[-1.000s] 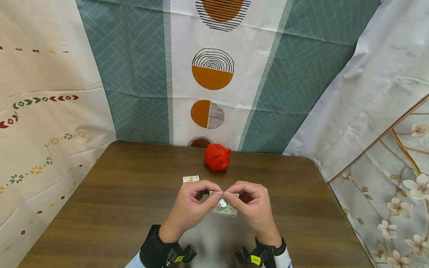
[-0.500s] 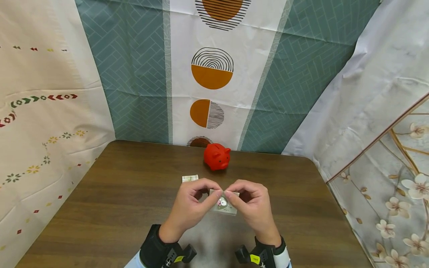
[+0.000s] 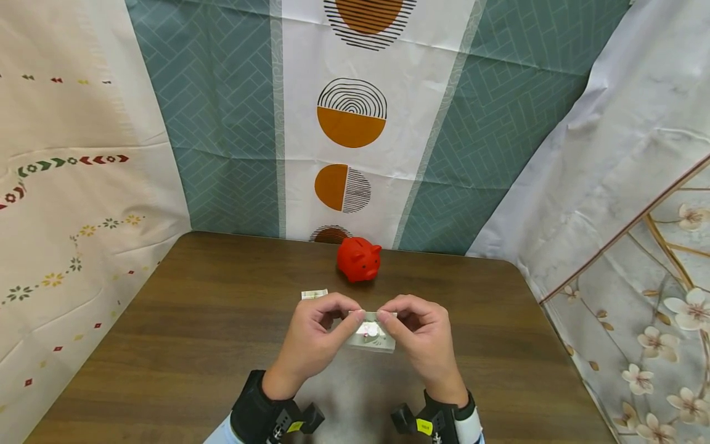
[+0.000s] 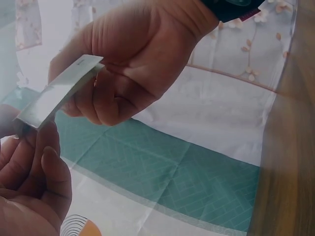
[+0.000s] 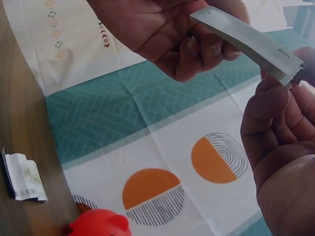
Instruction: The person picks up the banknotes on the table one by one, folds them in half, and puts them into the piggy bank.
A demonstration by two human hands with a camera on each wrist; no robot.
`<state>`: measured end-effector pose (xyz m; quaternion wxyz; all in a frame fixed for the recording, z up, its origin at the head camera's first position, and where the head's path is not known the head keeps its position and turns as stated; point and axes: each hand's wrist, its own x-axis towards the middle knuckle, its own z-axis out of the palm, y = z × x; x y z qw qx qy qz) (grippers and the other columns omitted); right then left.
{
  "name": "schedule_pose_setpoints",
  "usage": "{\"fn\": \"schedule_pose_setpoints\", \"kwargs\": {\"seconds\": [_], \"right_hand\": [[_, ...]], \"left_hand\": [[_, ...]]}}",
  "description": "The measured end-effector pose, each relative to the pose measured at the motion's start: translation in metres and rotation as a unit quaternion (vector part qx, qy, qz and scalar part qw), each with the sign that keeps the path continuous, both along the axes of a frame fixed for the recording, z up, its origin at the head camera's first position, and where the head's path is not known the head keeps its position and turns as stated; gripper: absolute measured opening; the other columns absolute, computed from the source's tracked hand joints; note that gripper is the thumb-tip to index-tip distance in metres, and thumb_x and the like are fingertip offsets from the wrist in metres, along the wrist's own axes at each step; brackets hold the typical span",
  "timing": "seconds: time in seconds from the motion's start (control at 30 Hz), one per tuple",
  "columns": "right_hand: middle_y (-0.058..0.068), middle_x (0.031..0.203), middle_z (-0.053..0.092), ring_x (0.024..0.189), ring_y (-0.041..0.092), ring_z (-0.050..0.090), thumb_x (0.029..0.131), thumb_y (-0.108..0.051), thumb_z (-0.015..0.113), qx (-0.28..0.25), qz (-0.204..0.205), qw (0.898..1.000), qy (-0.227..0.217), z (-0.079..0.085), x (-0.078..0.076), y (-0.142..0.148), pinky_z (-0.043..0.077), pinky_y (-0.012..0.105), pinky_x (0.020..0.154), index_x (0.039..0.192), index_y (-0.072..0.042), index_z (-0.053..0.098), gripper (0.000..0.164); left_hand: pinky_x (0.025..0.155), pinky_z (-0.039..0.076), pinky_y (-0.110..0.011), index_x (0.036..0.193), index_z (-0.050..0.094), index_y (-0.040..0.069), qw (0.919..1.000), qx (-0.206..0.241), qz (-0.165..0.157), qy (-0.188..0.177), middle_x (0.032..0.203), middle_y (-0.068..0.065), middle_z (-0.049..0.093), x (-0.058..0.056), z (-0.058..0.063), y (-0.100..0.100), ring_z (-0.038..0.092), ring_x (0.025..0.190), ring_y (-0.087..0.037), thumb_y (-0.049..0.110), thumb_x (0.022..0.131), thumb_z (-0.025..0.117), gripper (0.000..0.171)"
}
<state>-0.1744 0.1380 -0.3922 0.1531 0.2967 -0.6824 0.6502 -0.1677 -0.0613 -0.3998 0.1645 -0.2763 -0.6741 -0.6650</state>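
One pale packet (image 3: 373,338) is held up on the person's side of the pig (image 3: 359,259), almost in line with it. The left hand (image 3: 313,336) pinches its far edge between thumb and forefinger; the right hand (image 3: 426,336) pinches the same edge, the two pinches just apart. The step in hand looks to be work on that edge; the next move there would likely call for two firm pinches and a small, even pull. The packet is flat and printed, with a glare across its face; its contents do not show, and whether the edge is torn cannot be told. A second packet (image 3: 314,295), white and printed, rests left of the pig and nearer the person, its contents also hidden. The pig, red, stands on the table (image 3: 499,327); no slot can be made out. Patterned cloth (image 3: 238,154) hangs behind the pig.
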Motion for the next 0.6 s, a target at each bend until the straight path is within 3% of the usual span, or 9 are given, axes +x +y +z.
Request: {"fn": "schedule_pose_setpoints", "kwargs": {"seconds": [0.6], "right_hand": [[-0.005,0.083,0.073,0.065,0.013,0.056,0.091,0.007,0.069,0.002,-0.043,0.998,-0.048,0.0017,0.0012,0.0047,0.046,0.026,0.051,0.094,-0.001,0.074,0.010]], "left_hand": [[0.051,0.048,-0.024,0.093,0.075,0.006,0.9998,0.010,0.017,0.006,0.080,-0.010,0.071,0.0014,0.0003,0.0025,0.056,0.066,-0.011,0.000,0.094,0.070,0.008]]}}
